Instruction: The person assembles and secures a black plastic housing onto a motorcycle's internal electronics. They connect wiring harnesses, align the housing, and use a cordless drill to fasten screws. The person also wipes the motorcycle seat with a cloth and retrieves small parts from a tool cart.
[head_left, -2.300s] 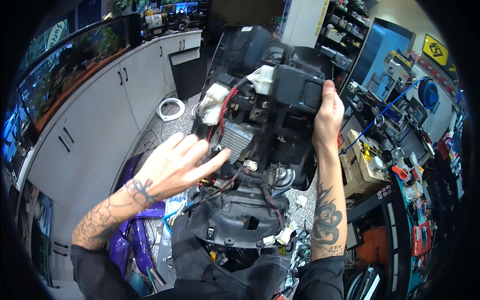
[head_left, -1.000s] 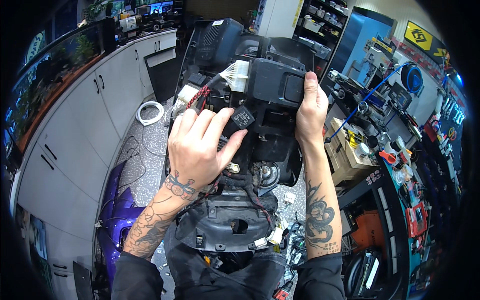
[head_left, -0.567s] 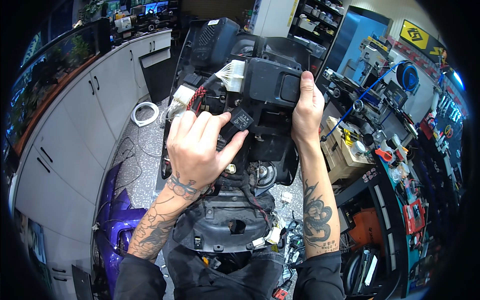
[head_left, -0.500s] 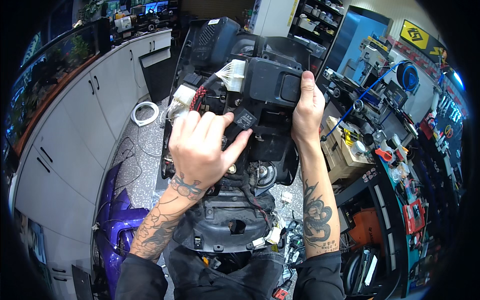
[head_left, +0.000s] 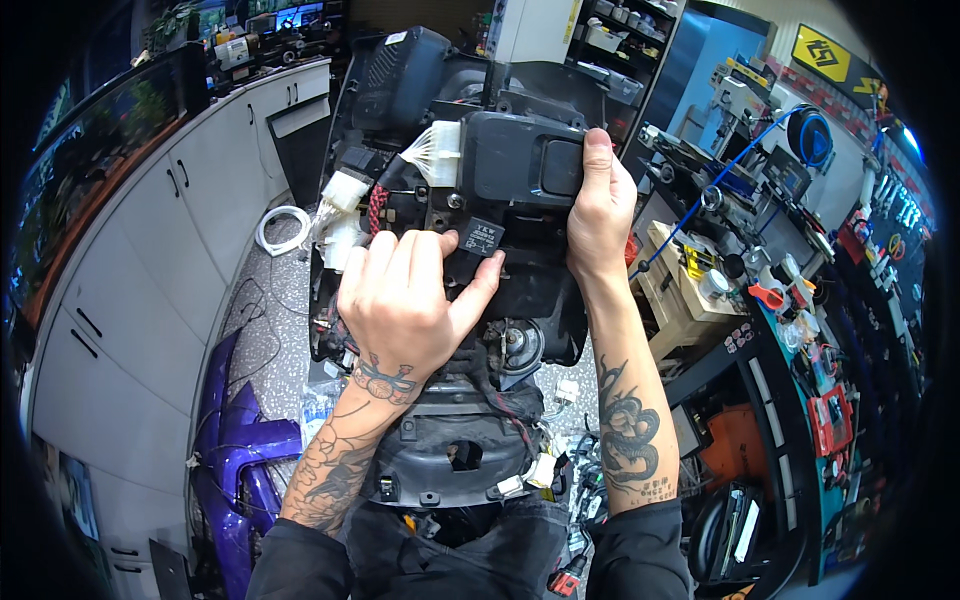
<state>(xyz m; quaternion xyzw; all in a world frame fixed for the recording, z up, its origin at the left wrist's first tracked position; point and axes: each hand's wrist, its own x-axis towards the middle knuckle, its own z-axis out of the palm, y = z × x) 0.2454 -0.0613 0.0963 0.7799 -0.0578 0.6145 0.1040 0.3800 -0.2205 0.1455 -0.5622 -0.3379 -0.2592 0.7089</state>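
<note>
My left hand [head_left: 400,295] pinches a small black relay [head_left: 481,238] between thumb and index finger, its printed face turned up. My right hand [head_left: 603,215] grips the right edge of a black rectangular control box [head_left: 525,150], thumb on top, fingers hidden behind. A white multi-pin connector [head_left: 437,155] with white wires sits against the box's left edge. The relay is just below the box. More white connectors [head_left: 345,190] and a red-and-black braided cable [head_left: 377,205] lie left of it. All this is on a black plastic vehicle body with a round metal horn [head_left: 520,345] lower down.
Close to me is a black plastic panel [head_left: 430,455] with loose connectors [head_left: 541,470] at its right. Purple body panels [head_left: 235,455] rest on the floor at left, near a coiled white hose [head_left: 284,231]. White cabinets [head_left: 165,270] line the left; a tool-covered workbench [head_left: 800,380] stands right.
The body, control box and both hands have shifted slightly left in the view. The relay has turned a little, and its printing now shows more clearly. Both hands keep their holds.
</note>
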